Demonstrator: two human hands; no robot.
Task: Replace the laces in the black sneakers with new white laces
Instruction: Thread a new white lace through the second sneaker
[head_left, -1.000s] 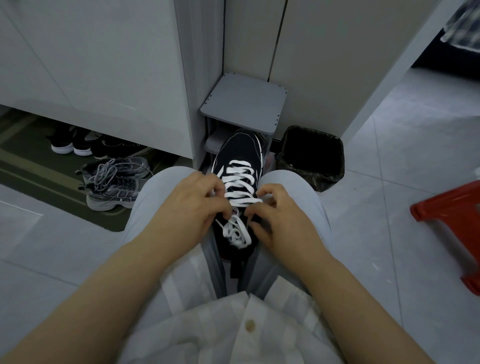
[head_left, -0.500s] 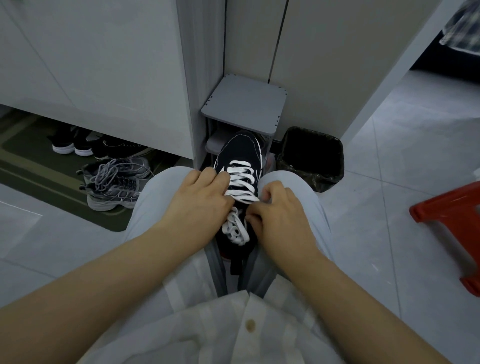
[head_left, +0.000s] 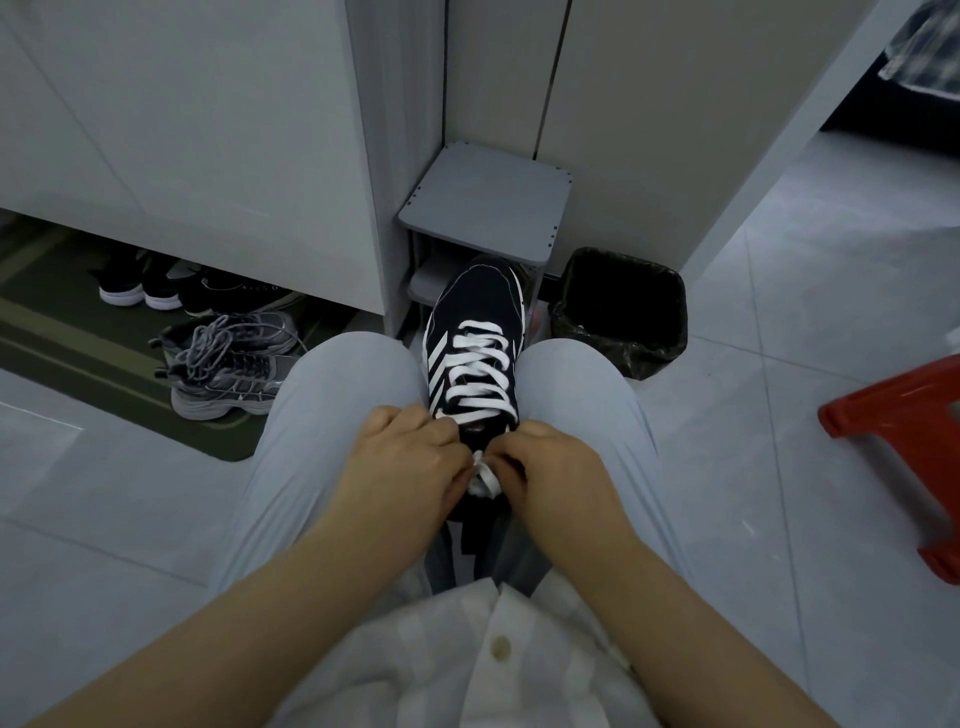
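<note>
Left hand (head_left: 410, 467), right hand (head_left: 558, 470): curled at 6 o'clock end of black sneaker (head_left: 475, 317), wedged between knees, toe at 12; pinching white lace (head_left: 478, 371) ends. Dropped there from mid-lacing within 1 s. Crossings now uncovered, fully threaded; probably tying stage. Second sneaker unseen. Fingertips tucked under; knot formed or not: cannot tell.
</note>
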